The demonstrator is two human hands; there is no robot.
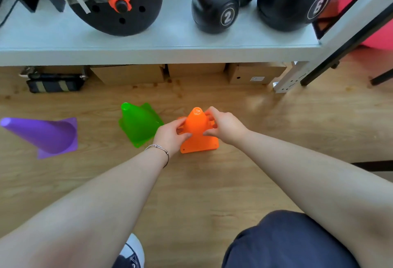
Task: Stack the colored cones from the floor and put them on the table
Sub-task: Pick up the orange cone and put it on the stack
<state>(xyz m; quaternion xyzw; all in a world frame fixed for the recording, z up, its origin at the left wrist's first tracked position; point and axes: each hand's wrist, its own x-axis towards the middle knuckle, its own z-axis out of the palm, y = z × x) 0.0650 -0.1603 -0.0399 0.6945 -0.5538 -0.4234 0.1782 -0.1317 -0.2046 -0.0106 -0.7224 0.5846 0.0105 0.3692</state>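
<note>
The orange plastic cone (198,130) stands upright on the wooden floor (212,182) at the centre of the frame, base flat, open tip pointing up. Both hands are on it: the left hand (169,137) presses its lower left flank, the right hand (225,125) wraps the upper right side, so the two together form a grip closed around the cone's body. Whether the base has left the floor I cannot tell.

Just beside it to the left, a translucent green plastic cone (138,124) also stands upright, its base nearly touching the left hand. Well apart at the left edge of the frame, a purple plastic cone (46,135) leans with its tip toward the left edge.

The step in hand looks like the first pickup, since no cone is yet nested on another. The next move likely calls for lifting the orange cone straight up and lowering it over the green one, tips aligned.

Across the upper frame runs the pale grey worktop (63,40), crowded with black kettlebells (214,6) and a black weight plate (119,2), leaving a bare strip near its front edge.
</note>
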